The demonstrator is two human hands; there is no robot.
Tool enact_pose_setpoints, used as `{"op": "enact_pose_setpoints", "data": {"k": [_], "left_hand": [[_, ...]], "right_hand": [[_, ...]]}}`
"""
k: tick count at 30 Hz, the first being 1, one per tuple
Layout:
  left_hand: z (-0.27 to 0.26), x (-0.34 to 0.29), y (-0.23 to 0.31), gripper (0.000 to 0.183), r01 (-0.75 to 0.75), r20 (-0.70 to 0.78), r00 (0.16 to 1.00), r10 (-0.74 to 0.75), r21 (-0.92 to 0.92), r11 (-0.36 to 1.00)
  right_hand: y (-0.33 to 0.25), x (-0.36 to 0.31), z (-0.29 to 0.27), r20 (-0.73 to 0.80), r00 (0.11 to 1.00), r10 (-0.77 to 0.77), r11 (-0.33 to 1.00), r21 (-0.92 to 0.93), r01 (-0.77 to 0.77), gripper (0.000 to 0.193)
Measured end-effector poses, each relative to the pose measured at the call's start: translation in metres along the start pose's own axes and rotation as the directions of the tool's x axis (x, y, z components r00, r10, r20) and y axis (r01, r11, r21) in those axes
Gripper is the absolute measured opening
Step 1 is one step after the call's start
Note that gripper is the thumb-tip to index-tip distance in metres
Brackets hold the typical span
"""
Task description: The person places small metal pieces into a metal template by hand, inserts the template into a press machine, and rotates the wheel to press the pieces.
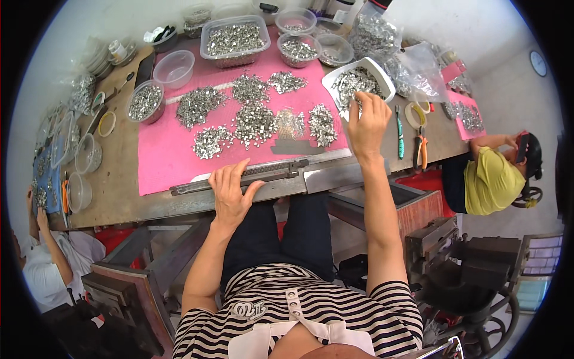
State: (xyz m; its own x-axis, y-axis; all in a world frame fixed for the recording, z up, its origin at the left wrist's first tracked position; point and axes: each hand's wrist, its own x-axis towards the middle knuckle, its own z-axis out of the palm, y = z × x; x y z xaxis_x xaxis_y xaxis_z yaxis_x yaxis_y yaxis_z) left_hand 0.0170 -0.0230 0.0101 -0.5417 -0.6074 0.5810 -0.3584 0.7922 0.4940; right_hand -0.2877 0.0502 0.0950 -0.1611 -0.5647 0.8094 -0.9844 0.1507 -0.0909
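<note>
Light pinches suit the metal pieces (359, 82) in the white tray (385, 82) under the right hand (369, 124), fingers narrowed, contents hidden; the left hand (229, 194), spread, best steadies the dark bar (272, 173) beneath.

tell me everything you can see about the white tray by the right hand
The white tray is shallow, open-topped and roughly square with rounded corners, and looks like opaque plastic. It sits at the right edge of the pink mat, skewed to the table edge. Many small, shiny silver pieces lie heaped loosely inside. The right hand covers its near side, fingertips over the pieces; whether they touch the tray itself cannot be told.
</note>
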Motion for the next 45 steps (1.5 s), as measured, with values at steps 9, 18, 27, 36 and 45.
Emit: {"op": "enact_pose_setpoints", "data": {"k": [9,18,27,36,45], "left_hand": [[0.000,0.001,0.001,0.058,-0.017,-0.005,1.000,0.017,0.030,0.999],[0.001,0.001,0.000,0.056,-0.024,0.000,1.000,0.024,0.020,1.000],[0.002,0.000,0.001,0.053,-0.007,-0.001,1.000,0.008,0.022,1.000],[0.001,-0.001,0.000,0.052,-0.001,-0.002,1.000,0.001,0.029,1.000],[0.001,0.002,0.002,0.055,-0.014,-0.012,1.000,0.015,0.038,0.999]], "right_hand": [[-0.020,-0.050,0.023,0.420,0.908,-0.001,0.963,0.245,-0.113,0.009],[-0.017,-0.051,0.033,0.386,0.922,0.004,0.982,0.172,-0.077,0.007],[-0.082,-0.066,0.006,0.386,0.919,-0.086,0.838,0.526,-0.143,0.012],[-0.089,-0.079,0.012,0.365,0.925,-0.108,0.855,0.509,-0.102,0.011],[-0.090,-0.083,0.012,0.473,0.868,0.153,0.683,0.585,-0.438,0.014]]}}
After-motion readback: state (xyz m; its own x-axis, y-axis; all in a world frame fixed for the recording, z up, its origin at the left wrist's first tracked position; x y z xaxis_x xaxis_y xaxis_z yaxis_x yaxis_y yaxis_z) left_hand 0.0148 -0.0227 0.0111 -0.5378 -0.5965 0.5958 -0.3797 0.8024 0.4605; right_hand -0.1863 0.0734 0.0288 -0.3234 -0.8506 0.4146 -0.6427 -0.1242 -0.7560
